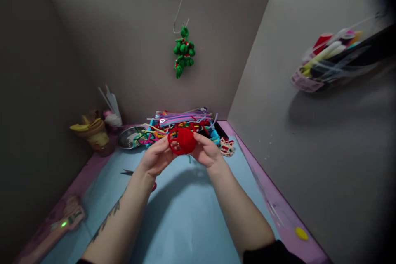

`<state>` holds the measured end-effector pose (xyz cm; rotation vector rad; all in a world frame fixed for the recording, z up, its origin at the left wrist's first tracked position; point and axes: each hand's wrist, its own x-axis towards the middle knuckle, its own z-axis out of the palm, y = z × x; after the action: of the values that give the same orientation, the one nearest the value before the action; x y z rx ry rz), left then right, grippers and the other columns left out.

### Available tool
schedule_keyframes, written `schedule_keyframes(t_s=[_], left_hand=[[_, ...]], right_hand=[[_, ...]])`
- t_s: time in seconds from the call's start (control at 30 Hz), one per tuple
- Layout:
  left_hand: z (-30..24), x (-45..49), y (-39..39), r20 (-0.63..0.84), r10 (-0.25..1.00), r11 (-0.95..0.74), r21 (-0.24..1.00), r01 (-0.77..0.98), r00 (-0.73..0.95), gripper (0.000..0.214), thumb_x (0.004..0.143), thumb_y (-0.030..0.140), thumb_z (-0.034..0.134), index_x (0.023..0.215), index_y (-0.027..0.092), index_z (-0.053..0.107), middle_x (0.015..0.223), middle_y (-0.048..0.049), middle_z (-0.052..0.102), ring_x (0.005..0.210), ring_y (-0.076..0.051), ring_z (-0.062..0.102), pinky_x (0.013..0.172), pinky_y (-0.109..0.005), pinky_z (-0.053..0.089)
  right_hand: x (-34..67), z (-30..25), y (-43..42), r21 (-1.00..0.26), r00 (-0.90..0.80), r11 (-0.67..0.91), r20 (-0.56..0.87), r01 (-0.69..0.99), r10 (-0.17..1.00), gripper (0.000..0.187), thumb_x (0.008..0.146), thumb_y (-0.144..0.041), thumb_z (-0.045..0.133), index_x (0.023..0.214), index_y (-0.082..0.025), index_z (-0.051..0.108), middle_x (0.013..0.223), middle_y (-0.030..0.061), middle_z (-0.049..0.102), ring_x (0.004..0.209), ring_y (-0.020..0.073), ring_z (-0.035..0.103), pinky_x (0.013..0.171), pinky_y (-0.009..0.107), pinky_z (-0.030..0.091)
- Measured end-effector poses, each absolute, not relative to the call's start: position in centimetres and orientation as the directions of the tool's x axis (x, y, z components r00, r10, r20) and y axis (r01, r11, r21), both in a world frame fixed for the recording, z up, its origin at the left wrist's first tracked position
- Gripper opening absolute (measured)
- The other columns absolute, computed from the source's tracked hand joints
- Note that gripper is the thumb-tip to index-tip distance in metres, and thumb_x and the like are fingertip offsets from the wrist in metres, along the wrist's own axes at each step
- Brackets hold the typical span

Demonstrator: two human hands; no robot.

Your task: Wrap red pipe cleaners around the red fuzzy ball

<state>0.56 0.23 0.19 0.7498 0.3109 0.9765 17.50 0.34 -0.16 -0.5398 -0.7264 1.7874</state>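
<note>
Both my hands hold up a red pipe-cleaner piece above the middle of the table. Its right part is a dense round pad, while open red loops show on its left. My left hand is closed on the looped left edge. Fingers of my right hand pinch the right edge of the pad. Just behind the piece lies a blue tray heaped with colourful pipe cleaners. Scissors rest on the blue mat, partly hidden by my left forearm.
A glue gun with a green light lies at left. Behind it stand a pot and a metal bowl. A cream-and-red craft piece sits right of the tray. A green ornament and a pen holder hang on the partitions.
</note>
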Motion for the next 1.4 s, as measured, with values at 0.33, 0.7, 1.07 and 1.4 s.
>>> schedule_keyframes(t_s=[0.33, 0.7, 1.07, 1.4], left_hand=[[-1.3, -0.1, 2.5, -0.238, 0.840, 0.537, 0.495, -0.684, 0.487, 0.032, 0.085, 0.008, 0.044, 0.113, 0.012, 0.060, 0.086, -0.0091, 0.073, 0.075, -0.017, 0.069, 0.070, -0.029, 0.055], [-1.6, 0.4, 2.9, -0.309, 0.865, 0.497, 0.405, -0.768, 0.397, 0.035, 0.086, 0.006, 0.039, 0.113, 0.010, 0.061, 0.081, -0.0104, 0.073, 0.072, -0.018, 0.070, 0.068, -0.028, 0.058], [-1.0, 0.9, 2.6, -0.255, 0.916, 0.397, 0.461, -0.794, 0.310, 0.027, 0.084, 0.006, 0.043, 0.099, 0.007, 0.066, 0.077, -0.0108, 0.073, 0.068, -0.016, 0.068, 0.068, -0.027, 0.056], [-2.4, 0.0, 2.2, -0.040, 0.966, 0.238, 0.535, -0.811, 0.257, 0.035, 0.067, 0.005, 0.054, 0.099, 0.012, 0.066, 0.087, -0.0089, 0.073, 0.078, -0.019, 0.069, 0.083, -0.033, 0.053]], right_hand=[[19.4, 0.6, 0.5, -0.654, -0.404, -0.264, 0.070, -0.709, 0.912, 0.023, 0.088, -0.023, 0.046, 0.105, -0.020, 0.062, 0.096, 0.0037, 0.074, 0.083, 0.0158, 0.069, 0.073, 0.032, 0.058], [18.8, -1.2, 1.7, -0.538, -0.362, -0.355, -0.098, -0.764, 0.927, 0.019, 0.089, -0.015, 0.045, 0.099, -0.020, 0.059, 0.085, 0.0021, 0.076, 0.084, 0.0150, 0.072, 0.081, 0.033, 0.056], [18.0, -1.1, 1.5, -0.512, -0.344, -0.368, -0.145, -0.776, 0.928, 0.017, 0.090, -0.016, 0.044, 0.093, -0.019, 0.061, 0.076, 0.0003, 0.076, 0.073, 0.0153, 0.072, 0.073, 0.034, 0.057], [18.2, -0.2, 0.0, -0.686, -0.387, -0.192, 0.141, -0.702, 0.911, 0.022, 0.073, -0.025, 0.071, 0.092, -0.022, 0.060, 0.085, -0.0001, 0.075, 0.072, 0.0147, 0.070, 0.067, 0.028, 0.054]])
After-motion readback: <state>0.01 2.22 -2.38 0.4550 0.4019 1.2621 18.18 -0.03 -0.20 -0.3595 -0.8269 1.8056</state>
